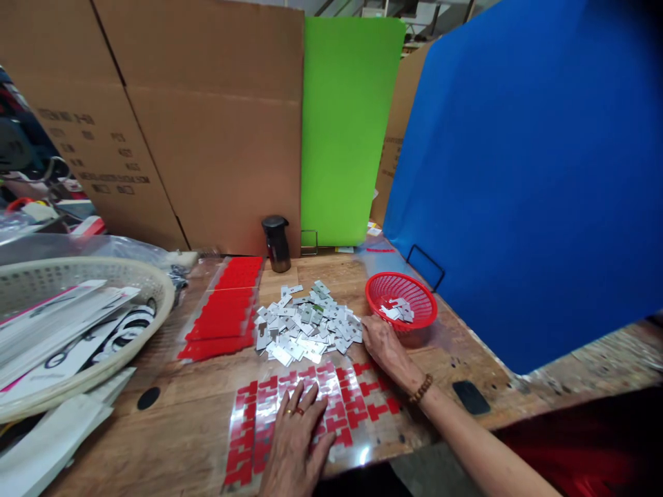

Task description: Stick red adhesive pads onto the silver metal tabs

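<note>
Your left hand (296,438) lies flat at the near side, fingers spread, grasping nothing, on the clear sheet (358,439) with red T-shaped pieces (246,411). Your right hand (387,345) is at the right edge of the metal plate pile (305,324), near the red basket (427,317); fingers bent, can't tell if they're gripping anything. Red sheet stack (222,314) left of pile.

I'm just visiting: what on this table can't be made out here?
All in the head view:
What the right hand may be pinching: hidden by the hand itself.
Red shapes under the left hand: covered by it.
Lower pieces in the silvery pile: buried by upper ones.
Pale basket, left side: cut off by the picture's edge.
Cardboard lettering: blurred.
</note>
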`<state>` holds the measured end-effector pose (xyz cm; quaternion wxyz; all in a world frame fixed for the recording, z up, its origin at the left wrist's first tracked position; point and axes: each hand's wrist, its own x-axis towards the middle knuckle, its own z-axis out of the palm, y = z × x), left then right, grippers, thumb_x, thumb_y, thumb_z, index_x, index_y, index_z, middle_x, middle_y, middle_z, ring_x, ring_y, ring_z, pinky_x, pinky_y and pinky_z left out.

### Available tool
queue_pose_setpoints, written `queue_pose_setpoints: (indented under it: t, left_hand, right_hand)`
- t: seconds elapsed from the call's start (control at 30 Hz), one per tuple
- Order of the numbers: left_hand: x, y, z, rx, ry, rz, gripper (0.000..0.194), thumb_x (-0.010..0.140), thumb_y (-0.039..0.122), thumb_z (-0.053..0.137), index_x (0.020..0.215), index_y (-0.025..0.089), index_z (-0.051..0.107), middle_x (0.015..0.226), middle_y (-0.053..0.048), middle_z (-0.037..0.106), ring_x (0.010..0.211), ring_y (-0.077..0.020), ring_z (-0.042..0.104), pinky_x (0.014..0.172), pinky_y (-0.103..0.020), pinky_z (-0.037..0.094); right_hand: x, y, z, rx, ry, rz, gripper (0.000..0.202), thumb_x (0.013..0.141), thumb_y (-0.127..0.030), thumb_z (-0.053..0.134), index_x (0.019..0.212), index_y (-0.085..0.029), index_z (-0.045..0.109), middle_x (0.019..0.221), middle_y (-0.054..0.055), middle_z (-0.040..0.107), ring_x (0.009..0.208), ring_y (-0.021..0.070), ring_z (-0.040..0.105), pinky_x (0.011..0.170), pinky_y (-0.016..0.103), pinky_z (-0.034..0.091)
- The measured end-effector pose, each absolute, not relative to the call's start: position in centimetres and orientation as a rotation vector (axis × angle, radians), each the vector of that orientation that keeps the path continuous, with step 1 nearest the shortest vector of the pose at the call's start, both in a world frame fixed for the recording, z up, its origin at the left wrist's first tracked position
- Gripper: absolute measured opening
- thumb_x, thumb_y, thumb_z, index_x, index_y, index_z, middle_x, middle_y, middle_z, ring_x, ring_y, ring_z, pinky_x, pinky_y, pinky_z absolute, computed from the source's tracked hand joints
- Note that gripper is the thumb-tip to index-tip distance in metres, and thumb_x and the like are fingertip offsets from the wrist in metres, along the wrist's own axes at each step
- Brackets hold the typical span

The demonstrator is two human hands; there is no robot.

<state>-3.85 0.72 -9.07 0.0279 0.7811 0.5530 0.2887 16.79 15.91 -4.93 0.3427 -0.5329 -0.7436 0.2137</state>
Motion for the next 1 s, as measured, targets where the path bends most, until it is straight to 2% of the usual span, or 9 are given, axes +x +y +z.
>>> queue_pose_setpoints:
  t: [0.17,0.27,0.37,0.47,0.57,0.67,0.73,0.87,1.0]
  left_hand:
    - [-3.5,0.4,-7.4,1.972,1.658,0.915,0.033,0.079,0.029,0.056,0.111,0.026,0.061,0.128,-0.009,0.055,0.126,-0.0308,0.039,0.1,-0.056,0.033]
    - [-2.7,0.6,-4.8,1.473,1.697,1.058,0.031,0.08,0.033,0.056,0.109,0.024,0.062,0.125,-0.01,0.057,0.119,-0.0272,0.048,0.1,-0.046,0.035]
    - [-1.7,1.2,-2.3,1.107,1.591,1.185,0.031,0.077,0.035,0.059,0.104,0.02,0.063,0.106,-0.009,0.066,0.1,-0.0217,0.06,0.089,-0.034,0.045]
    - [-1.1,1.5,-1.3,0.889,1.397,1.208,0.027,0.071,0.036,0.066,0.088,0.015,0.065,0.083,-0.005,0.069,0.075,-0.0166,0.063,0.069,-0.025,0.049]
    - [-1.0,1.1,-1.3,0.688,1.266,1.17,0.026,0.07,0.039,0.067,0.075,0.013,0.063,0.063,-0.001,0.063,0.054,-0.0105,0.057,0.054,-0.021,0.045]
    - [-1.2,0.6,-1.1,0.569,1.188,1.081,0.025,0.07,0.036,0.068,0.074,0.012,0.062,0.064,-0.002,0.063,0.057,-0.011,0.06,0.06,-0.022,0.048]
    - [-1.3,0.3,-0.5,0.525,1.175,1.016,0.025,0.069,0.034,0.07,0.076,0.012,0.061,0.069,-0.005,0.066,0.063,-0.0135,0.064,0.063,-0.024,0.05]
    - [-1.2,-0.2,0.5,0.57,1.097,0.9,0.026,0.07,0.033,0.069,0.079,0.01,0.062,0.073,-0.008,0.066,0.057,-0.0122,0.062,0.055,-0.023,0.05]
    - [-0.8,-0.8,0.5,0.513,0.959,0.803,0.025,0.071,0.031,0.068,0.08,0.009,0.062,0.068,-0.007,0.065,0.048,-0.0082,0.057,0.05,-0.02,0.047]
  right_hand:
    - [15.8,13.0,-3.6,-1.392,-1.74,0.968,0.027,0.083,-0.03,0.039,0.079,-0.013,0.059,0.056,0.002,0.063,0.045,0.0133,0.058,0.044,0.022,0.044]
    - [14.3,9.4,-3.0,-1.23,-1.22,1.579,0.024,0.077,-0.037,0.055,0.084,-0.014,0.055,0.057,0.002,0.064,0.045,0.0114,0.061,0.046,0.019,0.047]
    - [12.6,6.0,-2.5,-1.033,-0.878,1.846,0.032,0.068,-0.038,0.068,0.082,-0.014,0.053,0.056,0.001,0.063,0.047,0.0101,0.061,0.048,0.017,0.048]
    - [11.3,3.8,-2.5,-0.962,-0.807,1.925,0.035,0.067,-0.039,0.07,0.083,-0.013,0.053,0.058,0.002,0.064,0.048,0.0102,0.062,0.048,0.018,0.049]
    - [11.0,3.1,-3.2,-0.998,-0.924,1.926,0.037,0.068,-0.044,0.069,0.081,-0.013,0.052,0.056,0.001,0.062,0.043,0.0096,0.058,0.042,0.018,0.046]
    - [12.0,3.3,-3.6,-1.089,-1.093,1.808,0.037,0.068,-0.045,0.069,0.078,-0.013,0.054,0.055,-0.002,0.058,0.04,0.0061,0.051,0.037,0.014,0.037]
    - [13.0,3.7,-3.6,-1.076,-1.114,1.759,0.033,0.07,-0.041,0.069,0.086,-0.014,0.057,0.058,-0.003,0.057,0.043,0.004,0.048,0.039,0.013,0.034]
    - [14.6,3.9,-3.0,-0.84,-1.091,1.91,0.032,0.076,-0.032,0.066,0.103,-0.017,0.058,0.068,-0.003,0.057,0.056,0.0046,0.05,0.054,0.016,0.039]
    - [15.2,3.1,-3.2,-0.693,-1.063,1.99,0.022,0.076,-0.031,0.066,0.093,-0.017,0.062,0.074,-0.001,0.058,0.063,0.0065,0.051,0.059,0.018,0.04]
